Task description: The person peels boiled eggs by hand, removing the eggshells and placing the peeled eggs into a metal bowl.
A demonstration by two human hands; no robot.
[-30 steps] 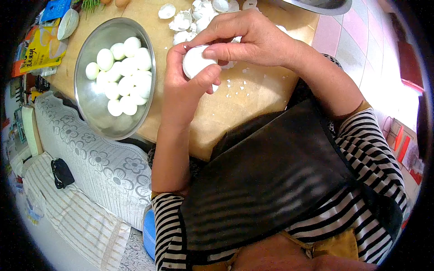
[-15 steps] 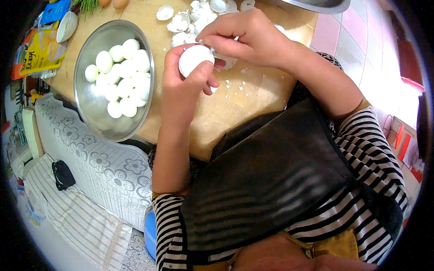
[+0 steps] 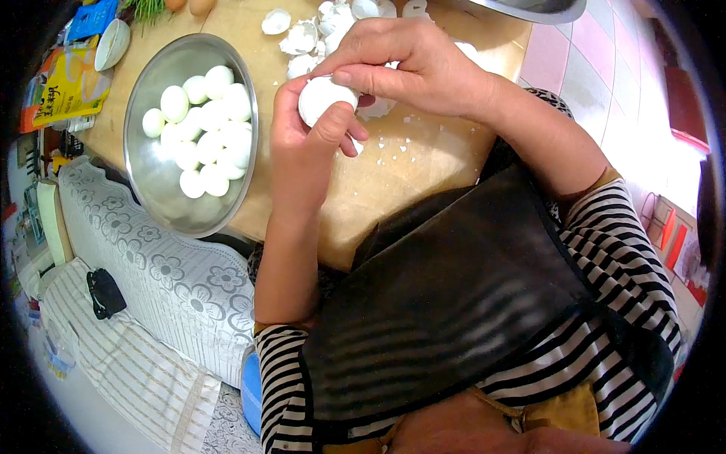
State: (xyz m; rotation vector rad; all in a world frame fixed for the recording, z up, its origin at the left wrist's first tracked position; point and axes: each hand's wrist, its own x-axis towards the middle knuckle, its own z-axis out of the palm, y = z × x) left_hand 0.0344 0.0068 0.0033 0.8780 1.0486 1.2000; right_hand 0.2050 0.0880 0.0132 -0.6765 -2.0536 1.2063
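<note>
A white egg (image 3: 324, 104) lies in my left hand (image 3: 306, 136), whose fingers and thumb curl round it above the wooden table. My right hand (image 3: 416, 68) reaches over from the right, thumb pressed to the egg's upper side and fingers bent over its far edge. Any bit of shell under those fingertips is hidden. Behind the hands is a heap of broken eggshells (image 3: 300, 36), with small shell crumbs (image 3: 402, 147) scattered nearer me. To the left, a steel bowl (image 3: 144, 193) holds several smooth white peeled eggs (image 3: 215, 132).
The wooden table (image 3: 363, 200) carries another metal bowl (image 3: 533, 7) at its far right edge. At the far left are a small white bowl (image 3: 113, 45), yellow packets (image 3: 83, 83), green stalks (image 3: 144, 7) and brown eggs (image 3: 201, 6). A flower-patterned cover (image 3: 166, 265) lies beside the table.
My right thumb and fingers have shifted slightly left and down onto the egg's top, where they held a small white bit before. My left hand keeps its hold, almost still.
</note>
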